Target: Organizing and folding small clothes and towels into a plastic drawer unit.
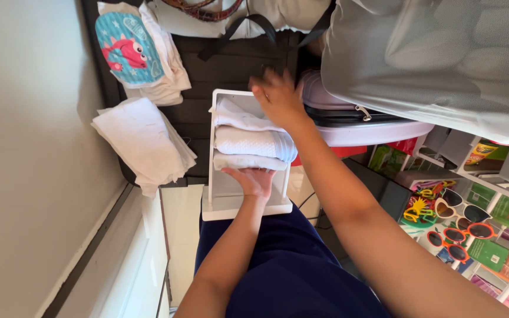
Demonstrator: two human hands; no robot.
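A small white organizer bin [225, 197] rests on the person's lap, over dark blue trousers [290, 271], and three rolled white towels [248, 141] lie packed side by side inside it. The left hand [253, 179] presses flat against the nearest roll, fingers spread, its grip open and closed around nothing. The right hand [278, 97] comes over the far end of the bin, palm down on the farthest roll; I cannot tell whether its fingers clasp the cloth. Just beside the bin lies a stack of folded white cloths [142, 141], a fish-print bib [128, 50] beyond it, and toy sunglasses [460, 227] fill a shelf rack.
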